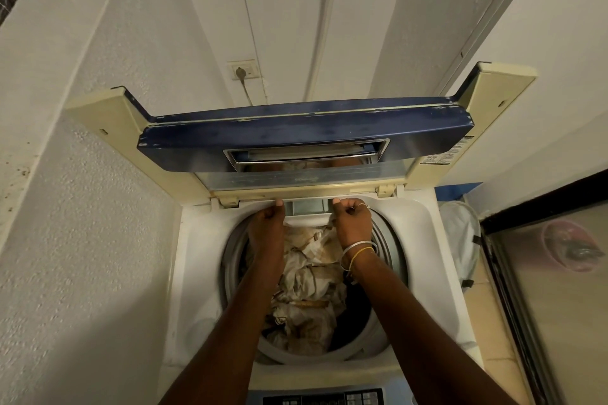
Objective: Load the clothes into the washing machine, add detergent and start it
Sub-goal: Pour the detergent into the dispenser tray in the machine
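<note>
Two arms pass over the control panel (322, 398) and beige clothes (309, 283) heaped in the washing machine (197, 273); left hand (266, 219) and right hand (352, 222) each grip the detergent drawer (307, 207) at its back rim, below the raised blue lid (306, 135) and a white-wall socket (245, 70).

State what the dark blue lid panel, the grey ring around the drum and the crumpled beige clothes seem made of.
Dark blue lid panel: glossy painted or plastic-coated sheet, chipped along its edges.
Grey ring around the drum: likely moulded plastic, matte, ribbed.
Crumpled beige clothes: soft fabric, probably woven, creased and folded.
</note>
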{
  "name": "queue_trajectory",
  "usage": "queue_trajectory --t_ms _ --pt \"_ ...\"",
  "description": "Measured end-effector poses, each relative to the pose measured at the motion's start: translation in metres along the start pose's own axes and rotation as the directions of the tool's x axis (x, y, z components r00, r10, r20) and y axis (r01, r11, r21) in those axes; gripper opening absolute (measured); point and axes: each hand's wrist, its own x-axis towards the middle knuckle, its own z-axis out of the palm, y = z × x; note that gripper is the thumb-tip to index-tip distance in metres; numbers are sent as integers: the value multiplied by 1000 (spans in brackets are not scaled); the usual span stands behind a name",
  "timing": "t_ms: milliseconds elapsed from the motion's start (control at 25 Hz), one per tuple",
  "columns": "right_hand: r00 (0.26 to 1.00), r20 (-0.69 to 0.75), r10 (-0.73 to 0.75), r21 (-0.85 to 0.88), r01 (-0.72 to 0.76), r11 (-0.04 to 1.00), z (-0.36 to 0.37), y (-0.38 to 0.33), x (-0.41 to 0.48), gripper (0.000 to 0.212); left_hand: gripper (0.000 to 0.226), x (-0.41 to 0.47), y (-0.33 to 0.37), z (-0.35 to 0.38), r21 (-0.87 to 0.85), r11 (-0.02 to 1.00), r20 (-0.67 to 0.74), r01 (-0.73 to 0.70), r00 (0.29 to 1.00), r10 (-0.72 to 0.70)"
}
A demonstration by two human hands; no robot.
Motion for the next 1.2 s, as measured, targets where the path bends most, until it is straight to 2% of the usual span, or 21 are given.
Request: queue_trajectory --t_ms 120,200,240,320,400,480,520,640,760,840,920,1000,1080,1120,1200 --pt "1000 -1 14 0 -14 1000 0 9 0 25 11 -2 6 3 -66 998 -59 -5 998 1" --pt "997 9 70 85 -71 994 1 13 -1 32 5 -2 9 6 -151 988 -92 24 995 -38" --pt "993 5 115 125 -115 985 1 12 -2 39 7 -1 9 8 -231 971 -94 62 992 -85" --pt "973 1 229 199 -225 954 3 10 -2 46 30 -3 9 9 -406 900 -81 157 975 -207" --pt "899 66 433 301 -432 850 8 1 -5 33 27 -6 11 12 -507 830 -49 232 954 -297" --pt "814 202 545 501 -564 656 16 -9 -10 34 14 -13 18 17 -556 765 17 325 925 -380" --pt "796 239 557 565 -580 587 20 -13 -11 37 16 -15 22 20 -575 734 56 360 913 -404" --pt "781 262 567 624 -585 518 25 -22 -15 36 37 -15 32 29 -606 700 75 378 903 -423" --pt "770 281 572 638 -596 488 27 -26 -14 36 40 -15 35 30 -512 780 34 360 916 -400" --pt "773 282 568 628 -596 500 27 -28 -11 37 42 -15 31 30 -326 899 26 291 954 -299" --pt "777 268 570 614 -593 520 28 -30 -6 38 41 -14 28 28 -247 936 9 251 966 -257" --pt "766 283 577 586 -614 528 27 -33 0 31 39 -14 27 26 -87 984 -44 156 986 -160" --pt "734 318 600 560 -656 506 26 -33 8 13 39 -14 21 21 173 984 -28 48 999 -44" --pt "725 330 605 554 -667 498 26 -33 13 17 40 -16 22 21 356 933 16 -50 999 48" --pt "717 335 612 534 -679 503 25 -35 21 21 41 -16 25 21 468 867 79 -174 985 155"
